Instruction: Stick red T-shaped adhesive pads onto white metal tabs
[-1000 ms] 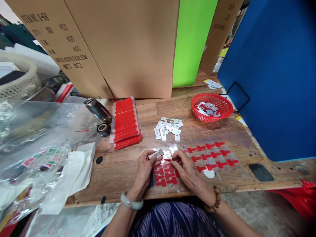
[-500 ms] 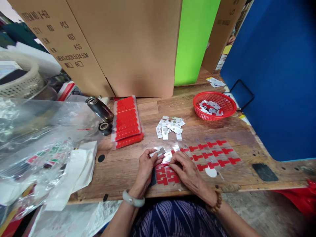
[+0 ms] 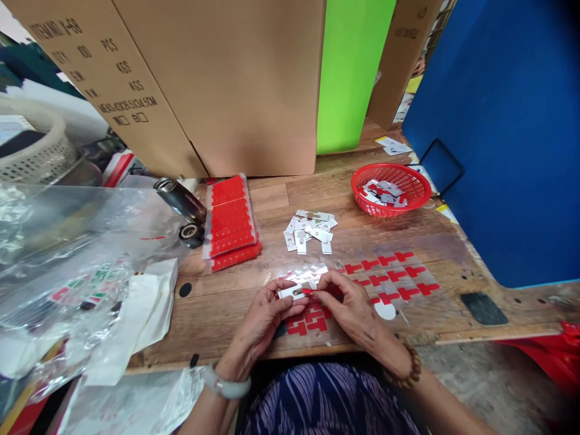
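My left hand is closed on a small white plate with a grey strip and a dark slot. Between the thumb and fingers of my right hand is a red sticker, held at the right end of that plate. Below both hands lies a clear sheet with red T-shaped stickers. Another clear sheet of red stickers stretches out to the right. Beyond my hands several similar white plates lie in a loose pile.
A red plastic basket holding plates stands at the back right. Stacked red sticker sheets lie at the left, beside a dark flask and its cap. Cardboard and a blue panel wall the table.
My right hand has lifted from the sticker sheet with a red sticker and come up to the plate. My left hand has turned the plate and brought it slightly towards the right hand.
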`<state>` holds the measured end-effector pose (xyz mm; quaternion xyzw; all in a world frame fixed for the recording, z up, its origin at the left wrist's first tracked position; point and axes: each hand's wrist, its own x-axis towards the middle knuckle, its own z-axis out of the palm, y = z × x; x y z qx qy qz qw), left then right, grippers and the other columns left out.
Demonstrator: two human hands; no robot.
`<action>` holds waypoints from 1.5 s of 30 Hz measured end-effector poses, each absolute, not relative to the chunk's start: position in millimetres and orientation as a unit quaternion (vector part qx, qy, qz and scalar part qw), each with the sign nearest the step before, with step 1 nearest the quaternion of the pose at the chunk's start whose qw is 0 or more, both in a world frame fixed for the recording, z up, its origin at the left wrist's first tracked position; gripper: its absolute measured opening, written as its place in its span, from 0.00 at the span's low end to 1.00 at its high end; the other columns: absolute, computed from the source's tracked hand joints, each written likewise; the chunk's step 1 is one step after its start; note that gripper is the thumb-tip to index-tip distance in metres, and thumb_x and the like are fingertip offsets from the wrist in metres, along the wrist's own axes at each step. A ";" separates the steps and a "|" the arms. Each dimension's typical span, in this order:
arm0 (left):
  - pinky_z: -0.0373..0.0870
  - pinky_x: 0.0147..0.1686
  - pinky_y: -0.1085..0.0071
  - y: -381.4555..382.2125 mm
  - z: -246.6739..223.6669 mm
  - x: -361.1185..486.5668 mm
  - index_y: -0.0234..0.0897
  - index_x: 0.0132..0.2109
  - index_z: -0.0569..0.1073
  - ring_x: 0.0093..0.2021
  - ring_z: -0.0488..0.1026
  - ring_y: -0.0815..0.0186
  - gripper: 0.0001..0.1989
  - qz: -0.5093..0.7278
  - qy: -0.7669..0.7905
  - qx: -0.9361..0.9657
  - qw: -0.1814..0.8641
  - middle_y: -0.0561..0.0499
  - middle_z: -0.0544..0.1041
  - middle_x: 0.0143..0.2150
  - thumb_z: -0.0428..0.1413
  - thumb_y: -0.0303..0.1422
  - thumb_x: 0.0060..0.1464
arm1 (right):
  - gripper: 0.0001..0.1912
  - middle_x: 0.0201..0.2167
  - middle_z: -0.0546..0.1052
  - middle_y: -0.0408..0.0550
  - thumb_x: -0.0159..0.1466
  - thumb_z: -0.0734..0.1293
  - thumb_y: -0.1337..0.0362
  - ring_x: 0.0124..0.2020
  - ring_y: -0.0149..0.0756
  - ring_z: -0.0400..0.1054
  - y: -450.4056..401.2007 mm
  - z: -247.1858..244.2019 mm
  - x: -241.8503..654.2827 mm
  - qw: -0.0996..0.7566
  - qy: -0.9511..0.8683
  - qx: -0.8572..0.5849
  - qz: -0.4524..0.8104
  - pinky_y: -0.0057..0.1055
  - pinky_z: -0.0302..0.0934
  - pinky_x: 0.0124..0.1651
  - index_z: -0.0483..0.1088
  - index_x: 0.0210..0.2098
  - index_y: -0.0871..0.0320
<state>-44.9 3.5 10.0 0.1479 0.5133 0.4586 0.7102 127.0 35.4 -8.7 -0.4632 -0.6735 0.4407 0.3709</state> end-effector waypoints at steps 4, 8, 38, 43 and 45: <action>0.76 0.38 0.74 1.2 12.2 -39.7 0.30 0.42 0.70 0.34 0.80 0.62 0.19 0.449 0.514 0.151 0.715 0.43 0.80 0.34 0.64 0.22 0.41 | 0.06 0.25 0.68 0.40 0.59 0.61 0.71 0.28 0.31 0.62 33.2 -4.8 125.1 0.351 -0.683 -0.447 0.458 0.27 0.56 0.32 0.63 0.28 0.56; 0.76 0.37 0.75 2.3 12.9 -35.9 0.31 0.41 0.69 0.31 0.80 0.64 0.20 0.441 0.519 0.155 0.716 0.45 0.79 0.31 0.66 0.23 0.40 | 0.07 0.25 0.67 0.39 0.59 0.61 0.73 0.28 0.30 0.62 31.9 -3.2 126.2 0.342 -0.692 -0.441 0.458 0.26 0.55 0.32 0.62 0.27 0.56; 0.76 0.33 0.78 0.7 6.4 -29.9 0.32 0.40 0.68 0.29 0.79 0.66 0.18 0.438 0.563 0.170 0.680 0.44 0.81 0.31 0.66 0.28 0.42 | 0.07 0.26 0.67 0.40 0.59 0.59 0.74 0.28 0.31 0.61 27.5 -16.8 123.7 0.340 -0.704 -0.438 0.443 0.27 0.53 0.31 0.60 0.28 0.56; 0.75 0.31 0.78 2.6 1.6 -28.5 0.32 0.39 0.68 0.26 0.78 0.67 0.21 0.436 0.577 0.175 0.668 0.46 0.80 0.28 0.69 0.32 0.38 | 0.08 0.26 0.66 0.39 0.60 0.59 0.74 0.27 0.30 0.60 26.2 -18.8 123.1 0.344 -0.695 -0.443 0.451 0.27 0.52 0.31 0.60 0.28 0.56; 0.75 0.29 0.78 3.3 0.0 -28.3 0.32 0.38 0.68 0.25 0.78 0.68 0.23 0.438 0.577 0.179 0.666 0.47 0.80 0.27 0.69 0.34 0.37 | 0.07 0.26 0.66 0.39 0.60 0.60 0.74 0.28 0.30 0.60 25.3 -18.4 123.1 0.340 -0.694 -0.443 0.454 0.26 0.53 0.31 0.60 0.29 0.56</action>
